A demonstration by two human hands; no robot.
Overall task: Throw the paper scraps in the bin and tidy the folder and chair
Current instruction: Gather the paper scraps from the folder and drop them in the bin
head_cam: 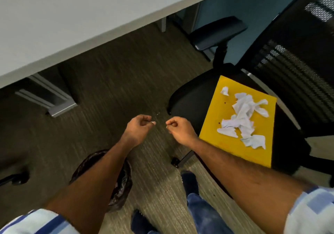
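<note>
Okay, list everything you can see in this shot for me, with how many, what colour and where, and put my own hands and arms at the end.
Desk: one, pale grey, across the upper left.
Desk legs: grey metal, under the desk at left.
Carpet: brown-grey, striped, covering the floor.
Office chair: one, black with mesh back, at right.
Folder: one, yellow, flat on the chair seat.
Paper scraps: a loose pile, white, crumpled, on the folder.
Bin: one, dark liner, on the floor at lower left, partly behind the left forearm.
Feet: two, dark socks, blue jeans above, at bottom centre.
Left hand: closed, a small white bit at its fingertips.
Right hand: closed, contents unclear.
Sleeves: two, blue-and-white, at the bottom corners.
</note>
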